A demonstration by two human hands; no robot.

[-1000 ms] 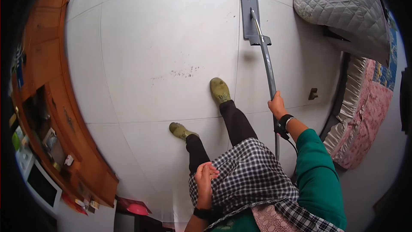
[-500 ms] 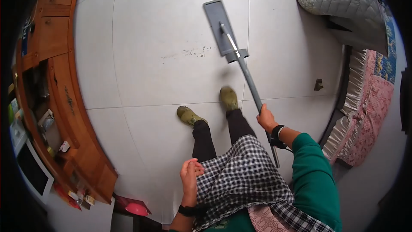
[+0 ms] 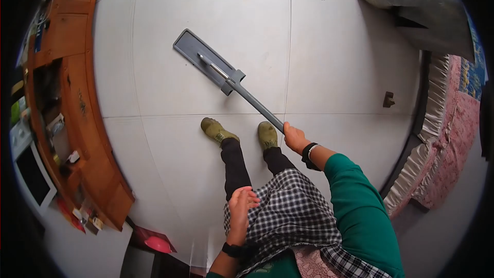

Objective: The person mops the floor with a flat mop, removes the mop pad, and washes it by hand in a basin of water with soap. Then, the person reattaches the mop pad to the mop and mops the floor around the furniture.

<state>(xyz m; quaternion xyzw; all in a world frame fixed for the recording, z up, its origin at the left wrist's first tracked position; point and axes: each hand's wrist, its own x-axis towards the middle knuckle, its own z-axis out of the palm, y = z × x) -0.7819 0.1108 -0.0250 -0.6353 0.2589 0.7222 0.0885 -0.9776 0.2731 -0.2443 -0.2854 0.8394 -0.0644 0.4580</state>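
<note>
Gripping a mop (image 3: 232,83) by its grey handle, our right hand (image 3: 296,138) is wrapped around the pole, while our left hand (image 3: 241,206) is loosely open, fingers slightly bent, in front of our checked apron (image 3: 293,201). We have the mop's flat head at eleven o'clock from our green shoes (image 3: 218,129), though we cannot tell whether it touches the pale floor (image 3: 216,5). At nine o'clock from that head is a wooden cabinet (image 3: 72,36); at three o'clock from our right hand, a pink cover (image 3: 460,118)

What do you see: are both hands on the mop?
No, only the right hand grips the mop; the left hand is by the apron.
</note>
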